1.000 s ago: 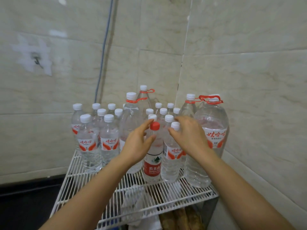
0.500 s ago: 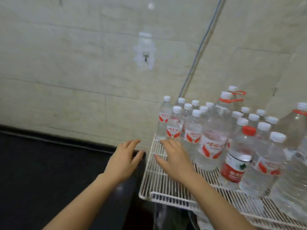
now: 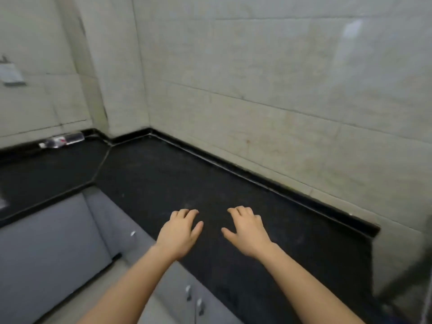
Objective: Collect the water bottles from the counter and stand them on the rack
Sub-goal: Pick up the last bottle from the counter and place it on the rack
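Observation:
A clear water bottle [image 3: 62, 140] with a red-and-white label lies on its side on the black counter [image 3: 177, 174], far left against the wall. My left hand [image 3: 181, 230] and my right hand [image 3: 246, 230] hover side by side over the counter's near part, palms down, fingers loosely spread, holding nothing. Both are far from the bottle. The rack is out of view.
The L-shaped counter runs along beige tiled walls [image 3: 280, 90] and turns a corner at the back. Grey cabinet doors [image 3: 46, 249] with small knobs sit below its front edge. A white fitting [image 3: 11, 76] hangs on the left wall.
The view has swung left, away from the white wire rack full of bottles, onto the counter. Both hands left the bottles on the rack and now hover empty over the counter.

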Motion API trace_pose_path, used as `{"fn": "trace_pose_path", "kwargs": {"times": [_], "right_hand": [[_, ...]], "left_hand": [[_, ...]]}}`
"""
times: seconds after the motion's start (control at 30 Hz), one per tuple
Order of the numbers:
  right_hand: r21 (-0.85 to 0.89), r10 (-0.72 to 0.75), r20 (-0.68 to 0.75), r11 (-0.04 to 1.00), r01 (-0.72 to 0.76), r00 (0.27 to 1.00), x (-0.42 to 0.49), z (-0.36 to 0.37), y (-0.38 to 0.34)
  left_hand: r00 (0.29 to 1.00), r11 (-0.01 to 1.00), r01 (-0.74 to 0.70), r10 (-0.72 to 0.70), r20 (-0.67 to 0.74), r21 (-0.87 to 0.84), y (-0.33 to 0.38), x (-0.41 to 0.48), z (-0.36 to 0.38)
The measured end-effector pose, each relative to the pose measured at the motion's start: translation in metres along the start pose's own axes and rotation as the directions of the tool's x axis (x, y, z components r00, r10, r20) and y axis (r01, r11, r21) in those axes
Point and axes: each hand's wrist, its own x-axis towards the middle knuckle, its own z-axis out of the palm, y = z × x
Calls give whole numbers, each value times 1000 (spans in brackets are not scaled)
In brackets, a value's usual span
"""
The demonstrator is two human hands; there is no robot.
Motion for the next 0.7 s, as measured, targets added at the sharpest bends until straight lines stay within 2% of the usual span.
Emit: {"fn": "trace_pose_path", "kwargs": {"times": [0.17,0.33,0.5,0.7], "right_hand": [[-11,-117,146,993,120,982,66,45,-106],[8,-241,203,969,245,949,131,73,-192],[12,-334,245,940,342,910,202,101,-260],[44,-380,274,923,383,883,317,124,-319]], "left_hand": [[972,973,230,-230,41,-1,-118,-21,-20],[924,923,384,-383,6,-16,-213,-20,-51],[879,879,478,-478,-6,-1,-300,9,-73],[844,844,536,-536,-3,-8,-392,88,-94]]}}
